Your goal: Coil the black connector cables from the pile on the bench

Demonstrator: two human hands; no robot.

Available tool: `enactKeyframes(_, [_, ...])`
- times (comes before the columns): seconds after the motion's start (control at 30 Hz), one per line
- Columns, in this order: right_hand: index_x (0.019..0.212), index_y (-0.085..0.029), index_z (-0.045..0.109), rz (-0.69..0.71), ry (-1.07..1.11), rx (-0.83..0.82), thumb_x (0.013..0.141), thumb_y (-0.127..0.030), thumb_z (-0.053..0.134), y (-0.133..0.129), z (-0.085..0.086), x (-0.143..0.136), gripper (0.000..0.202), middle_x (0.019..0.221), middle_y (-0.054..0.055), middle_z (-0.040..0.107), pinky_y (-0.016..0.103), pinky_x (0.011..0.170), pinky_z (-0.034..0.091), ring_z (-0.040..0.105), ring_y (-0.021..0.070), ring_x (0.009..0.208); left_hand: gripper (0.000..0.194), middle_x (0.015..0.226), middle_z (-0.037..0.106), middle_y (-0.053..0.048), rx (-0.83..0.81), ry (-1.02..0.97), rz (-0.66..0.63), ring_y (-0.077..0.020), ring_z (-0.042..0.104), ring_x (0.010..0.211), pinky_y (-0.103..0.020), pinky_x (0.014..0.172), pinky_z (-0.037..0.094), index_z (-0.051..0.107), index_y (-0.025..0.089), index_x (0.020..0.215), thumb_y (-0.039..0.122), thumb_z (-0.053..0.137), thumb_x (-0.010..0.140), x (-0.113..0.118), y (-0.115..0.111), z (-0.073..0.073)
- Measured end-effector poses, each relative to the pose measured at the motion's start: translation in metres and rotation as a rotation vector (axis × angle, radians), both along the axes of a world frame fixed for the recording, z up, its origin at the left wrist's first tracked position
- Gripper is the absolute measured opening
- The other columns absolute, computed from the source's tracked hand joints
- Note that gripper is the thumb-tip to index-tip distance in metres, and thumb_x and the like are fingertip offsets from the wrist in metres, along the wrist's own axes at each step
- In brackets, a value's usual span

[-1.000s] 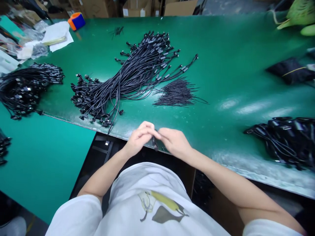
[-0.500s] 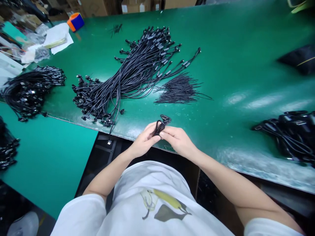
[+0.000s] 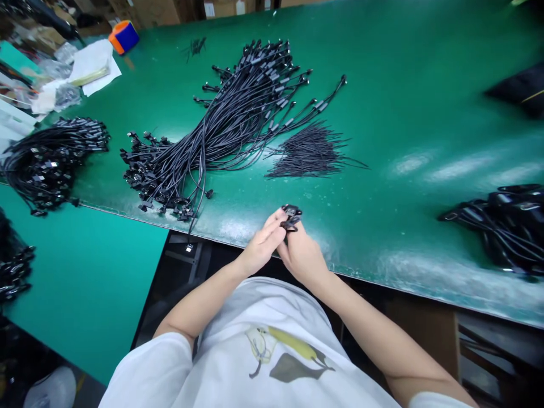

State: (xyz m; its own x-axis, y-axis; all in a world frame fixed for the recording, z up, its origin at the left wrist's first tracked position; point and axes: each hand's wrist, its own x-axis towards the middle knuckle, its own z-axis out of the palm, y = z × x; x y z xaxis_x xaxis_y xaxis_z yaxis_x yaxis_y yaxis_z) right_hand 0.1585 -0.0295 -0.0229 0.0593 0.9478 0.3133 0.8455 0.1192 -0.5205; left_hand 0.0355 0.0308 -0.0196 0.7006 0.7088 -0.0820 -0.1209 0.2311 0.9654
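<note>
Over glossy green tabletop (image 3: 395, 102), left hand (image 3: 262, 245) and right hand (image 3: 303, 254) both pinching a looped black cable (image 3: 291, 212)

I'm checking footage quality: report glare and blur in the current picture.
Head view: pale glare streaks the green tabletop at right; head view: the upper-right dark object looks smeared; head view: the held cable looks slightly softer than the cable pile.

2 hands (image 3: 302, 255), 1 held cbl (image 3: 291, 220), 2 strip pls (image 3: 306, 152).

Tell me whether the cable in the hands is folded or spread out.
Folded: the cable sits as a compact bundle between left hand and right hand, no long strand visible.
</note>
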Motion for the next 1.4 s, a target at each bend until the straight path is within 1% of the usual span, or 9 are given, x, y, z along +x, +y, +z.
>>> enactKeyframes(0.13, [0.109,-0.014,0.056,0.019,-0.175,-0.027,0.097,-0.022,0.035,-0.005,-0.010,0.014,0.026,0.083,0.010,0.061,0.034,0.071,0.044,0.057,0.0221,0.075,0.057,0.147,0.052,-0.010,0.063,-0.038,-0.003,-0.0258,0.041,0.141,-0.041,0.119,0.029,0.064,0.022,0.128,0.062,0.044,0.093,-0.014,0.011,0.006])
enactKeyframes(0.33, [0.108,-0.017,0.055,0.255,0.045,-0.124,0.098,-0.025,0.038,-0.015,-0.008,0.028,0.021,0.084,0.006,0.062,0.028,0.064,0.044,0.056,0.0175,0.070,0.040,0.123,0.067,-0.009,0.092,0.084,-0.051,-0.0208,0.061,0.114,-0.033,0.101,0.045,0.066,0.022,0.121,0.046,0.062,0.089,-0.026,0.034,0.031])
enactKeyframes(0.43, [0.124,-0.018,0.054,0.175,-0.060,-0.107,0.099,-0.029,0.041,-0.016,-0.008,0.026,0.030,0.088,0.007,0.062,0.026,0.060,0.042,0.057,0.0159,0.070,0.038,0.099,0.069,-0.006,0.060,0.144,0.000,-0.0160,0.064,0.091,-0.028,0.083,0.049,0.068,0.018,0.104,0.047,0.071,0.081,-0.025,0.035,0.036])
enactKeyframes(0.57, [0.137,-0.025,0.051,0.006,-0.274,-0.030,0.097,-0.018,0.041,-0.012,-0.003,0.026,0.042,0.110,0.010,0.064,0.025,0.059,0.039,0.059,0.0145,0.077,0.039,0.070,0.055,0.003,0.025,0.215,0.066,-0.0085,0.051,0.064,-0.022,0.063,0.041,0.057,0.017,0.086,0.052,0.073,0.077,-0.021,0.034,0.035])
enactKeyframes(0.67, [0.139,-0.026,0.051,0.002,-0.360,0.032,0.097,-0.013,0.038,-0.009,0.005,0.028,0.046,0.116,0.009,0.064,0.025,0.062,0.039,0.060,0.0144,0.085,0.044,0.071,0.051,0.004,0.046,0.200,0.033,-0.0089,0.048,0.065,-0.023,0.064,0.039,0.054,0.018,0.084,0.057,0.071,0.076,-0.019,0.040,0.036])
enactKeyframes(0.83, [0.141,-0.027,0.052,-0.006,-0.472,-0.057,0.095,-0.011,0.037,-0.003,0.009,0.026,0.050,0.106,0.008,0.067,0.029,0.058,0.032,0.053,0.0120,0.069,0.041,0.086,0.056,-0.002,0.084,0.197,-0.055,-0.0125,0.053,0.078,-0.026,0.073,0.045,0.056,0.017,0.078,0.057,0.061,0.085,-0.016,0.044,0.041])
enactKeyframes(1.07, [0.133,-0.023,0.060,-0.083,-0.352,-0.041,0.102,-0.030,0.038,-0.002,0.010,0.023,0.039,0.087,0.007,0.064,0.030,0.061,0.031,0.049,0.0136,0.065,0.033,0.104,0.066,-0.006,0.340,0.290,0.107,-0.0182,0.059,0.101,-0.031,0.096,0.042,0.060,0.020,0.112,0.041,0.064,0.087,-0.008,0.024,0.038])
enactKeyframes(1.23, [0.131,-0.020,0.060,-0.041,-0.275,-0.012,0.101,-0.040,0.041,-0.003,0.012,0.023,0.042,0.094,0.010,0.065,0.033,0.068,0.032,0.054,0.0180,0.080,0.029,0.081,0.062,0.000,0.183,0.226,0.337,-0.0117,0.059,0.073,-0.026,0.076,0.047,0.060,0.020,0.089,0.048,0.053,0.093,0.007,0.026,0.021])
enactKeyframes(1.4, [0.119,-0.024,0.068,-0.085,-0.361,0.000,0.101,-0.033,0.039,0.001,0.007,0.025,0.035,0.092,0.009,0.065,0.032,0.068,0.032,0.052,0.0172,0.077,0.034,0.089,0.063,-0.002,0.092,0.251,0.393,-0.0132,0.059,0.086,-0.026,0.084,0.046,0.058,0.020,0.088,0.051,0.046,0.095,0.019,0.023,0.014])
